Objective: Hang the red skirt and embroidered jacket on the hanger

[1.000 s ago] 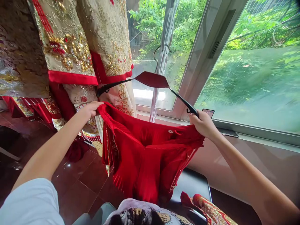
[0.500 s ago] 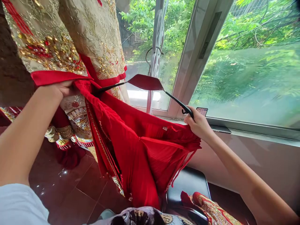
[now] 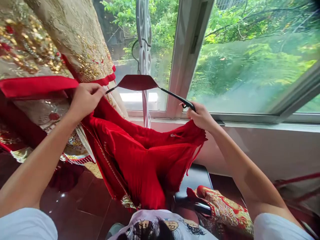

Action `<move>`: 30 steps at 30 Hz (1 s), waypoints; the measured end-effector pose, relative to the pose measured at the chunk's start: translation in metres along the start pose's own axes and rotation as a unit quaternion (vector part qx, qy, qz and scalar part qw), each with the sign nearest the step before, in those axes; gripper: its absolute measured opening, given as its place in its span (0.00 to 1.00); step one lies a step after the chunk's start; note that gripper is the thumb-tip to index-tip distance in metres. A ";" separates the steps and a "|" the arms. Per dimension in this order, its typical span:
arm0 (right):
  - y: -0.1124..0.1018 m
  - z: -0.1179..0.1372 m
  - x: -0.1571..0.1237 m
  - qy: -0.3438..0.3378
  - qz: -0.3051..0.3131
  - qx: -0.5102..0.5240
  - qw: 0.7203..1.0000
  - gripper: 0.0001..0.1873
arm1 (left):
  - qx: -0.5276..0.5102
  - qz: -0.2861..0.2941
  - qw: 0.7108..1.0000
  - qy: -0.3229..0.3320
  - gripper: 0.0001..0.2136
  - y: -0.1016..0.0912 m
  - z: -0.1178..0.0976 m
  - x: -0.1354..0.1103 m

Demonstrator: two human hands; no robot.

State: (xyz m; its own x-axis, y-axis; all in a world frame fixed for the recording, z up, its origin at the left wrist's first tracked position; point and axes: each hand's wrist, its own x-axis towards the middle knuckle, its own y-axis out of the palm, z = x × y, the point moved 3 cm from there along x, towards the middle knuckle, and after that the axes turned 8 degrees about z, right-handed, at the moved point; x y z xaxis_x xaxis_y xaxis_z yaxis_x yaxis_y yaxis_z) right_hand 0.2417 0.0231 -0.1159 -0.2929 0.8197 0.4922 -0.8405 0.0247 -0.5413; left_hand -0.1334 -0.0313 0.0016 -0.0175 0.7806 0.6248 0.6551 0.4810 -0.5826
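Observation:
A red skirt with gold trim hangs open in front of me, its wide waistband stretched between my hands. A clothes hanger with a dark red middle and black arms spans the gap above it, its hook near a white metal upright. My left hand is closed at the hanger's left arm, fingertips pinched together beside the skirt's top edge. My right hand grips the black right end of the hanger, with the waistband just beneath. A red fabric band extends left from behind my left hand.
Beaded cream-and-gold garments with red edging hang at the left. A black chair stands below, with a red-and-gold embroidered cloth beside it. The window and its sill lie ahead, near the white metal upright.
My left hand has come from the skirt's far left edge to the hanger's left arm. The hanger sits more level, and the view has turned to the right.

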 end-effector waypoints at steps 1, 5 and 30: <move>-0.003 0.001 0.000 0.002 -0.002 0.003 1.000 0.22 | -0.011 -0.018 0.999 0.032 0.13 0.001 0.004 0.000; -0.007 0.001 0.001 0.019 0.012 0.016 1.000 0.21 | 0.103 -0.048 0.988 0.107 0.10 0.005 0.005 -0.006; -0.097 0.017 0.006 0.199 0.099 0.024 0.975 0.06 | 0.437 0.100 0.893 0.030 0.25 0.041 0.007 0.012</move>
State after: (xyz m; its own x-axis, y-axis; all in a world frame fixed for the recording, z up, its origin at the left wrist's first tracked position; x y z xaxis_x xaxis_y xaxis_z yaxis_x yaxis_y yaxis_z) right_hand 0.3144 0.0160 -0.0491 -0.2599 0.9628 0.0736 -0.8084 -0.1753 -0.5619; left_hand -0.1126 0.0006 -0.0185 0.0907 0.8757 0.4742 -0.1995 0.4825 -0.8528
